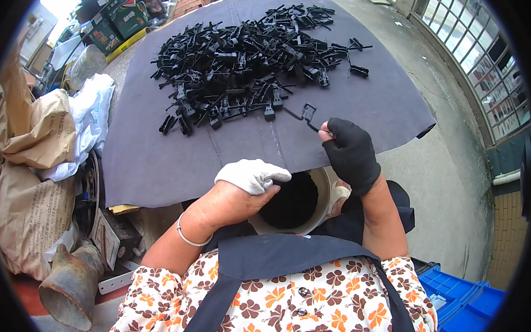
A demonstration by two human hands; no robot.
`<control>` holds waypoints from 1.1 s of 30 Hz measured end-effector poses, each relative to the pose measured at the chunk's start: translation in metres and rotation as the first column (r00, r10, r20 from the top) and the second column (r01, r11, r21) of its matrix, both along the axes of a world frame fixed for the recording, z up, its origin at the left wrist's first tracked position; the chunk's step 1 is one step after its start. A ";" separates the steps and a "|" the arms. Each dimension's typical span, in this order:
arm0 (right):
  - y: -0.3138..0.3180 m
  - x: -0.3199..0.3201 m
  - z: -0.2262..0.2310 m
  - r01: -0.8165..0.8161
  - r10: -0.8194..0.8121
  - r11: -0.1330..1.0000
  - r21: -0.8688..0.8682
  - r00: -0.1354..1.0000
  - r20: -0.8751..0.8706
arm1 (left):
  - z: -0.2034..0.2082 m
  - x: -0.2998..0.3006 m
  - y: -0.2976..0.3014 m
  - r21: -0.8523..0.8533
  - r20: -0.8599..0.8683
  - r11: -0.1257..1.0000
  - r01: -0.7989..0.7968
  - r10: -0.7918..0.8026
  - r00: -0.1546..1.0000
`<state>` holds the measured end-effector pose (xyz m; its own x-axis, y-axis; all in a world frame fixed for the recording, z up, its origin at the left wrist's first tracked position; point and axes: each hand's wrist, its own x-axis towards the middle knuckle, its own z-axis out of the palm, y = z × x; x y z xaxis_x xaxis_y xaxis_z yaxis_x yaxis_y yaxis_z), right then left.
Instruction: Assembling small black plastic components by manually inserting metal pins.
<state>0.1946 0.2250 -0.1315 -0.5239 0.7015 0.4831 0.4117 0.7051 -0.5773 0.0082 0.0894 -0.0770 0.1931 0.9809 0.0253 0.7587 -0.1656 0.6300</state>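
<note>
My right hand [353, 154], in a black glove with bare fingertips, pinches one end of a thin black plastic frame piece [308, 113]. The piece has a small square loop and a stem reaching toward the heap. My left hand [250, 176], in a white glove, is closed above the bucket's near-left side, thumb against curled fingers; anything inside it is hidden. Under my hands, below the table edge, stands a pale round bucket [321, 188] with dark contents [293, 202]. A large heap of black plastic parts [240, 57] with thin stems lies on the grey-covered table [155, 156].
Brown paper sacks [33, 210] and a white plastic bag [92, 110] crowd the left side, with a rusty metal pipe [71, 288] lower down. Blue plastic crates [462, 301] stand at lower right. A barred window [480, 56] is beyond the concrete floor [446, 190].
</note>
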 end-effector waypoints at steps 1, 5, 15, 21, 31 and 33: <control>-0.002 -0.002 0.000 -0.090 0.089 0.996 0.000 0.984 -0.156 | -0.002 -0.002 0.000 0.011 -0.020 0.999 0.031 -0.031 0.999; -0.014 -0.008 0.009 -0.327 0.322 0.944 0.033 0.902 -0.286 | -0.006 -0.008 0.004 0.174 -0.009 0.984 -0.025 0.027 1.000; -0.035 -0.019 0.014 -0.373 0.339 0.922 -0.102 0.907 -0.250 | -0.018 0.006 0.015 -0.258 0.920 0.952 -0.162 0.294 0.260; -0.045 -0.022 0.009 -0.301 0.261 0.951 -0.066 0.901 -0.347 | -0.018 0.010 0.008 -0.179 0.722 0.966 -0.187 0.258 0.642; -0.036 -0.016 0.015 -0.464 0.366 0.662 -0.588 0.885 -0.287 | -0.020 0.013 0.008 0.029 0.445 0.943 -0.331 0.284 0.849; -0.039 -0.020 0.011 -0.438 0.346 0.698 -0.566 0.899 -0.268 | -0.023 0.014 0.009 0.164 0.365 0.932 -0.324 0.248 0.897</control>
<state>0.1744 0.1862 -0.1209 -0.7824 0.6111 0.1199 0.0663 0.2731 -0.9597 0.0222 0.0980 -0.1004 -0.1524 0.9551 0.2542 0.5461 -0.1330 0.8271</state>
